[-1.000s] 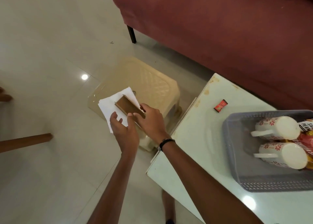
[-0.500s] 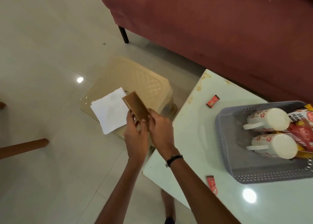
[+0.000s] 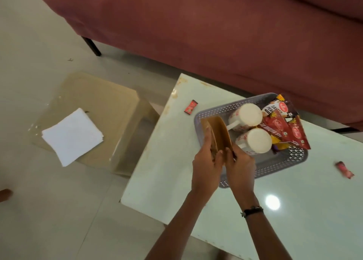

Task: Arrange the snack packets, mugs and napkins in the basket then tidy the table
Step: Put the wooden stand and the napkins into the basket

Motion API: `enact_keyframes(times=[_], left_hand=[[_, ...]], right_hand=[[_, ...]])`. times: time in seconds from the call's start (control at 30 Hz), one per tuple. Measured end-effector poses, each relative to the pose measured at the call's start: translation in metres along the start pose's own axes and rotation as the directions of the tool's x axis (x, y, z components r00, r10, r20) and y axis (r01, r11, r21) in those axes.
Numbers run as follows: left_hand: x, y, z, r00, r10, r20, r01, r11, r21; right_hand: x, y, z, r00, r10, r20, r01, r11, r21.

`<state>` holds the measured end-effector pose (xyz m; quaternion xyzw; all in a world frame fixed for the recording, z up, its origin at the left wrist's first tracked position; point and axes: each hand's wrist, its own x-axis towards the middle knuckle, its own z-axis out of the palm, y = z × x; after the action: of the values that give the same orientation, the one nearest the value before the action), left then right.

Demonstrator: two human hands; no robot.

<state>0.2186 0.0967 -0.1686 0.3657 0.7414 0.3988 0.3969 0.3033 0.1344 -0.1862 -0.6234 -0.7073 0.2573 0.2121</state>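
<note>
Napkins (image 3: 219, 135), brown ones, are held upright over the left end of the grey basket (image 3: 263, 169), which stands on the pale glass bench (image 3: 294, 210) before a red sofa (image 3: 216, 33), on a tiled floor (image 3: 39, 210). The stack is gripped from below by the left hand (image 3: 206, 171) and the right hand (image 3: 240, 166), fingers curled round it. Two mugs (image 3: 249, 130) are laid just beside it, snack packets (image 3: 282, 128) behind. White napkins (image 3: 72, 136) are left on a beige stool (image 3: 94, 112).

Brown napkins (image 3: 219, 134) upright at grey basket's (image 3: 263, 166) left end, held in both hands. Two white floral mugs (image 3: 253, 128) on their sides inside, red snack packets (image 3: 284, 126) right. White napkins (image 3: 72, 136) on stool.
</note>
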Motion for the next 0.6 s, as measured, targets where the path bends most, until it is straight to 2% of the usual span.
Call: enact_keyframes(times=[0.1,0.17,0.23,0.3,0.6], left_hand=[[0.005,-0.014,0.022,0.999,0.012,0.050,-0.017,0.995,0.100],[0.010,-0.029,0.031,0.998,0.054,0.011,-0.055,0.971,0.231],[0.015,-0.041,0.036,0.990,0.136,-0.041,-0.105,0.893,0.438],[0.018,-0.048,0.038,0.979,0.189,-0.080,-0.111,0.816,0.568],[0.027,-0.048,0.045,0.972,0.212,-0.096,-0.106,0.770,0.629]], right_hand=[[0.005,0.028,0.009,0.989,0.102,0.109,-0.106,0.994,0.028],[0.007,0.039,0.017,0.977,0.138,0.162,-0.144,0.989,0.031],[0.008,0.045,0.024,0.970,0.157,0.186,-0.166,0.985,0.036],[0.009,0.049,0.029,0.968,0.161,0.191,-0.171,0.985,0.035],[0.015,0.053,0.033,0.965,0.234,0.123,-0.234,0.972,-0.010]])
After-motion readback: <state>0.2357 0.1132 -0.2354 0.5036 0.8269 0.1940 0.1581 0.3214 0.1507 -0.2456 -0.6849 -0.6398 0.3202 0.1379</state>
